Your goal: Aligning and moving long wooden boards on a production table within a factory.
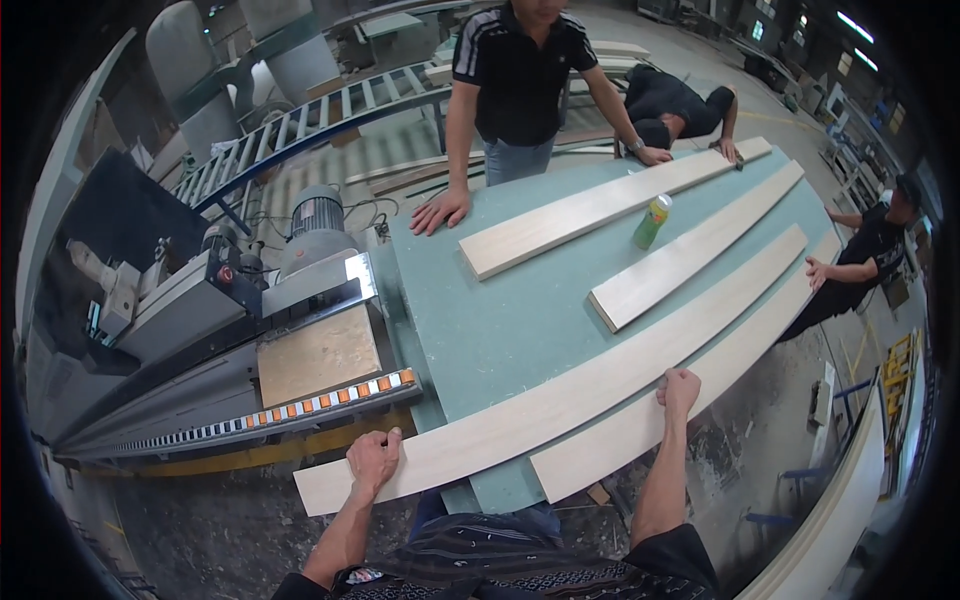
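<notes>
1. The big pale green sheet-topped work table (500,330) fills the middle of the frame, with a grey woodworking machine (230,330) against its left side.
2. The long pale wooden board (560,400) runs from lower left up to the right across the table, its near end overhanging the table's lower edge.
3. A second pale wooden board (640,430) lies just beside it on the lower right; two more boards (690,260) lie higher up, near a green plastic bottle (651,221).
4. Co-workers stand at the top and right edges, one pressing a flat palm (440,210) on the table.
5. The left hand (372,462), lower centre, is curled over the long board's near edge, fingers on top, gripping it.
6. The right hand (680,388) is closed in a fist at the seam between the two near boards; which it grips I cannot tell.
7. Judging from this, sliding the long board calls for both hands moving level together, keeping the overhanging end from dipping.
</notes>
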Demonstrator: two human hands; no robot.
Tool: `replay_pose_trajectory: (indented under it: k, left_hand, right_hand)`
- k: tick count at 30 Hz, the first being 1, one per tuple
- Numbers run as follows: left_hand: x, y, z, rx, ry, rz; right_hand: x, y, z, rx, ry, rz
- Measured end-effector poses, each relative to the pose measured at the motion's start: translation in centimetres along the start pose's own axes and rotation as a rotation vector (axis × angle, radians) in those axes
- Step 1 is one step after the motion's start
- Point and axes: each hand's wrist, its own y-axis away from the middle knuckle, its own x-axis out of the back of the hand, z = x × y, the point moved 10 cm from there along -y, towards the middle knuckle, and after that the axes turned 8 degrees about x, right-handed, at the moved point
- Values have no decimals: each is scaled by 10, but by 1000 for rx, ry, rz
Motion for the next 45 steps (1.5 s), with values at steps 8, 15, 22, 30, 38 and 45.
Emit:
replay_pose_trajectory:
  k: [8,15,22,30,38,45]
  left_hand:
    - [-3,-2,-4,47,-8,34]
    - [-4,-1,-4,77,-27,6]
    - [-9,-3,-11,75,-17,5]
    - [0,-1,-2,9,2,25]
    - [1,-2,-1,2,14,29]
    - [2,-1,-2,31,8,27]
  right_hand:
    - [5,2,1,-30,15,35]
    - [7,5,-5,-45,52,35]
    - [6,-9,11,20,106,47]
    - [1,-3,1,46,-37,11]
    - [2,-3,4,15,9,9]
    - [2,-1,3,1,9,6]
